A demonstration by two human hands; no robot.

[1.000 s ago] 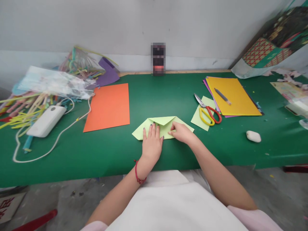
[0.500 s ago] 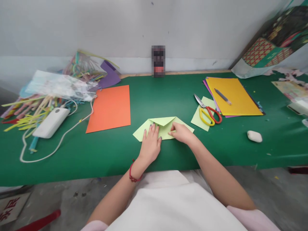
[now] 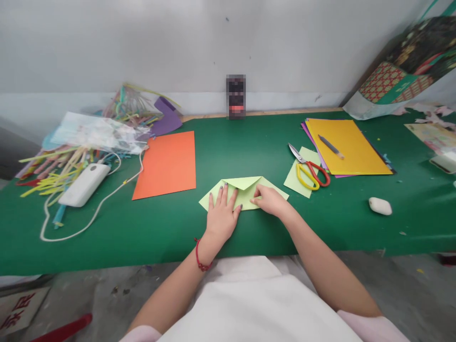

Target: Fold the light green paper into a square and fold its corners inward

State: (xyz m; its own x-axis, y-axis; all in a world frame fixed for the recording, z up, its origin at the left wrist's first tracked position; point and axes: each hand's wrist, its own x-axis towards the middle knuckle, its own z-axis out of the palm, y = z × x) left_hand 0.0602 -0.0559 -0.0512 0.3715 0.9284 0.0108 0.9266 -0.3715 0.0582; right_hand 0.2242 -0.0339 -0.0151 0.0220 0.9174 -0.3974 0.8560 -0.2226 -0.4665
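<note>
A folded sheet of light green paper [image 3: 247, 202] lies on the green table before me, with pointed ends left and right and a triangular flap along its far edge. My left hand [image 3: 223, 213] is open, its fingers spread flat on the left part of the sheet. My right hand [image 3: 269, 199] is closed, thumb and bent forefinger together on the right part of the paper. What its fingertips pinch is partly hidden. Right of the sheet, scissors [image 3: 309, 175] with one yellow and one red handle rest on a smaller light green piece [image 3: 299, 181].
An orange sheet [image 3: 167, 164] lies to the left, beside a white power bank [image 3: 84, 185] with a cable and a heap of coloured strips [image 3: 59, 173]. A pen [image 3: 330, 146] sits on stacked coloured paper [image 3: 356, 152]. A small white case [image 3: 380, 206] lies at the right.
My left hand's fingers have spread wider on the paper. The right hand stays at nearly the same spot on the sheet. The whole view has shifted slightly.
</note>
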